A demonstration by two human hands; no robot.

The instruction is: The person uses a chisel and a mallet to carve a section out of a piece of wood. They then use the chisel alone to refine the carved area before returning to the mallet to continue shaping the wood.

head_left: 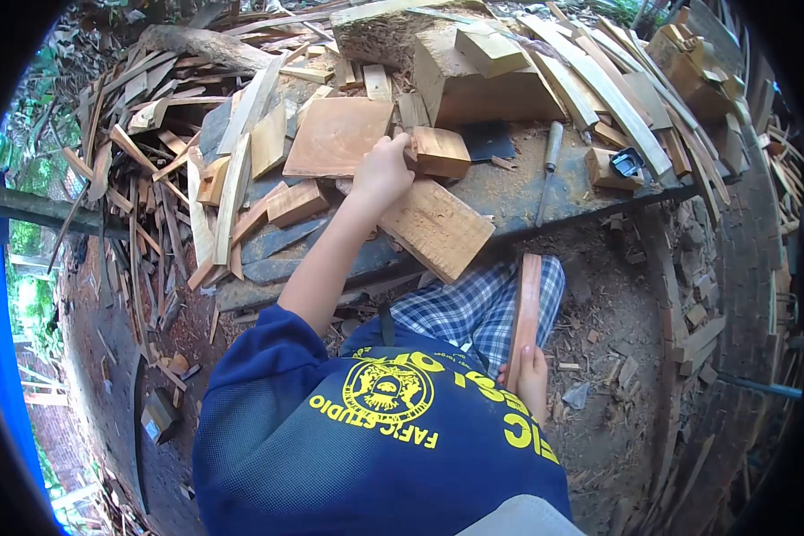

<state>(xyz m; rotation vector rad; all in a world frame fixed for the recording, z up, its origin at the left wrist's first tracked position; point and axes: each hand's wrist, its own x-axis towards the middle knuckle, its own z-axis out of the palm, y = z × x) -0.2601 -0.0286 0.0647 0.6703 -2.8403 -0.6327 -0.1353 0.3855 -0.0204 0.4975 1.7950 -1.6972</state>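
My left hand reaches out over the low work surface, its fingers closed round the near end of a small wooden block. Just below that hand, a flat rectangular board lies slanted, its lower end jutting past the surface's front edge. A square reddish board lies beside it, up and to the left. Down by my lap, my right hand grips the lower end of a long, narrow reddish wooden strip, which points away from me over the checked cloth. Part of its grip is hidden by the shirt.
A dusty dark work surface carries a large wood block, a chisel-like tool and a small block with a dark object on it. Offcuts are piled around it. Debris covers the ground.
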